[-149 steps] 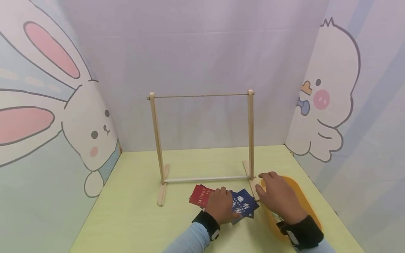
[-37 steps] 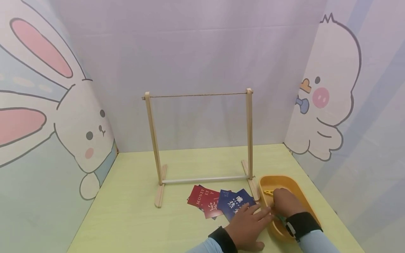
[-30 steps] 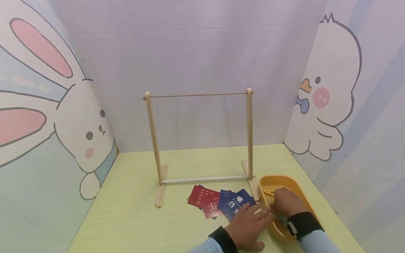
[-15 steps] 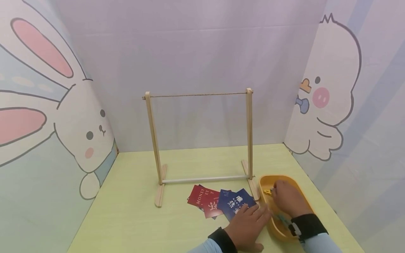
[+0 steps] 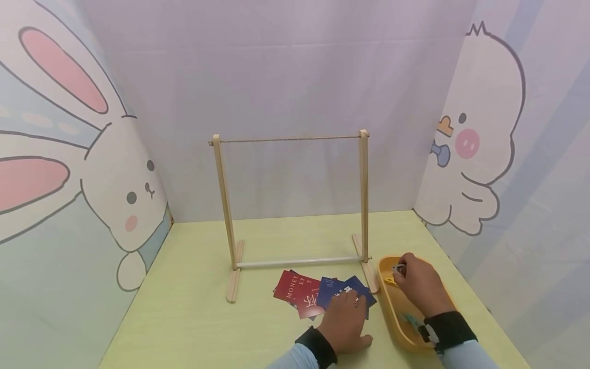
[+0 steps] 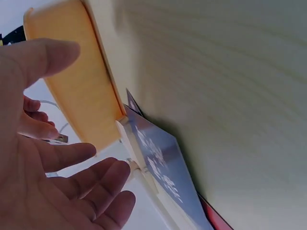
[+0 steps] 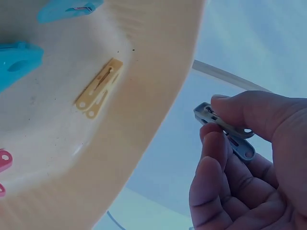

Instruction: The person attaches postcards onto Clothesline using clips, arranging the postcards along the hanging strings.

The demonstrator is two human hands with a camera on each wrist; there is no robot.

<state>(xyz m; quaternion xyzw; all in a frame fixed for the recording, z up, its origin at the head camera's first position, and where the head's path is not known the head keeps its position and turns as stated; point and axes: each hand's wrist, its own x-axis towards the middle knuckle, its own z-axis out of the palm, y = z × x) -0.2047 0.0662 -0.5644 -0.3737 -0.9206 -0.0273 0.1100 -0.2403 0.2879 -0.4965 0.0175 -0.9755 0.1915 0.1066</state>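
R-wrist cam alone shows pink peg (image 7: 4, 166); R hand (image 5: 423, 288) pinches grey peg (image 7: 235, 132), L hand (image 5: 342, 324) loose.

Light-blue sleeves (image 5: 469, 354), black wristbands (image 5: 450, 329)

At the lower centre of the head view, red paper cards (image 5: 295, 292) and blue paper cards (image 5: 328, 293) bear white lettering; the wide desk (image 5: 207, 333) is pale yellow-green. Right-wrist view: 1 grey plastic clothespin (image 7: 235, 132), right; 1 yellow plastic clothespin (image 7: 99, 88), upper left.
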